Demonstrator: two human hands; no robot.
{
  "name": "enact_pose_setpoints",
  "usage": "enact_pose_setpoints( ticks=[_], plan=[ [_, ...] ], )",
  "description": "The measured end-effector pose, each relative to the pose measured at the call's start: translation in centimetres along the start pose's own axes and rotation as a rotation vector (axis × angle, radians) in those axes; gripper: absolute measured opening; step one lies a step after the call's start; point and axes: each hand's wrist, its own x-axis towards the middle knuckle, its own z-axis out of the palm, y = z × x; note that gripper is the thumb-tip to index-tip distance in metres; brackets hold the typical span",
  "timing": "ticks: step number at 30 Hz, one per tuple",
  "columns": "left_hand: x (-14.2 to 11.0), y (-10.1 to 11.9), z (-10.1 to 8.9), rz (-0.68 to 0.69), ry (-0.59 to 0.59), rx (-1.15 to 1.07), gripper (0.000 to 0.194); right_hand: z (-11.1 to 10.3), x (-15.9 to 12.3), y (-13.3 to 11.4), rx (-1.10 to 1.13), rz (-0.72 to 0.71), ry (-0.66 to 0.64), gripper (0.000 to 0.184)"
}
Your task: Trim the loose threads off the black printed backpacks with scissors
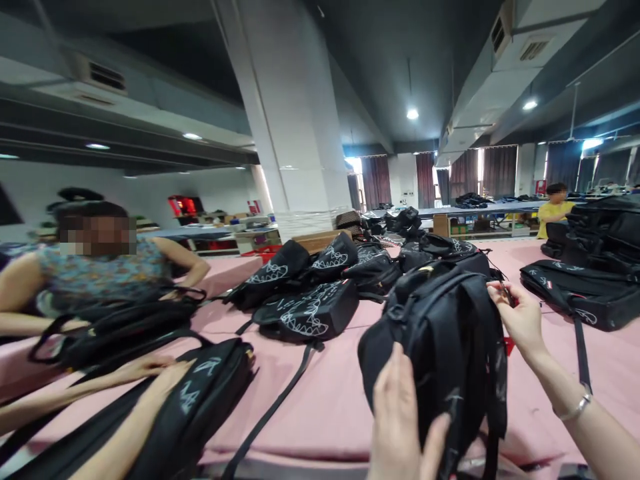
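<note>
A black backpack (445, 333) stands upright in front of me on the pink table, its shoulder straps turned toward me. My left hand (400, 413) rests against its near side, fingers stretched out flat and thumb spread away from them. At the bag's upper right edge, my right hand (520, 317) is closed in a pinch beside the strap. A small dark thing shows at those fingertips, too small to name. Just beyond lies another black backpack (310, 310) with a white scribbled mouth pattern.
Several more black backpacks (370, 263) crowd the pink table (300, 400). Others are heaped at right, near a flat-lying backpack (583, 290). At left, a co-worker (110, 267) handles a bag, and another person's hands touch a near backpack (200, 393). A pillar (295, 133) rises behind.
</note>
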Motion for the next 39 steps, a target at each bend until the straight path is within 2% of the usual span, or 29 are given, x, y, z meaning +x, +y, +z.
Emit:
enact_pose_setpoints(
  ticks=[3, 7, 10, 13, 15, 17, 18, 20, 24, 27, 29, 31, 33, 36, 39],
  plan=[
    [-0.6, 3.5, 1.6, 0.128, -0.002, 0.050, 0.073, -0.7, -1.7, -3.3, -0.034, -0.166, -0.057, 0.022],
    [0.4, 5.4, 2.3, 0.164, 0.014, 0.024, 0.063, -2.6, -3.0, -5.5, -0.160, -0.318, -0.129, 0.021],
    [1.4, 5.1, 1.7, 0.214, 0.023, -0.072, 0.054, -4.2, -3.3, -6.2, -0.235, -0.362, -0.201, 0.023],
    [2.4, 4.0, 0.5, 0.250, 0.059, -0.226, 0.049, -4.8, -4.1, -6.5, -0.280, -0.400, -0.263, 0.033],
    [3.3, 3.2, -0.2, 0.158, 0.144, -0.305, 0.049, -4.7, -4.8, -6.6, -0.265, -0.404, -0.271, 0.031],
    [4.4, 2.4, -0.8, 0.003, 0.210, -0.304, 0.050, -4.2, -5.5, -6.5, -0.236, -0.415, -0.275, 0.026],
    [5.0, 2.0, -1.1, -0.066, 0.202, -0.291, 0.050, -3.9, -5.7, -6.3, -0.223, -0.426, -0.285, 0.026],
    [6.3, 1.2, -1.6, -0.159, 0.102, -0.325, 0.044, -3.5, -6.0, -6.0, -0.196, -0.444, -0.311, 0.029],
    [7.7, 0.2, -2.7, -0.266, -0.124, -0.666, 0.022, -2.9, -5.3, -5.1, -0.145, -0.407, -0.302, 0.027],
    [7.4, 0.5, -2.9, -0.293, -0.159, -0.869, 0.017, -2.9, -3.6, -4.3, -0.105, -0.308, -0.255, 0.018],
    [7.1, 0.9, -2.4, -0.309, -0.122, -0.928, 0.015, -3.3, -2.4, -3.8, -0.093, -0.224, -0.223, 0.018],
    [7.2, 1.1, -1.5, -0.335, -0.083, -0.952, 0.025, -4.0, -1.4, -3.5, -0.107, -0.154, -0.201, 0.021],
    [7.7, 1.2, -0.5, -0.336, -0.109, -0.947, 0.030, -4.9, -0.9, -3.3, -0.150, -0.130, -0.200, 0.024],
    [9.0, 1.0, 0.7, -0.260, -0.194, -0.855, 0.027, -6.4, -1.2, -3.8, -0.250, -0.169, -0.229, 0.028],
    [10.2, 0.9, 1.1, -0.155, -0.190, -0.714, 0.019, -7.3, -2.0, -4.8, -0.342, -0.196, -0.261, 0.032]
  ],
)
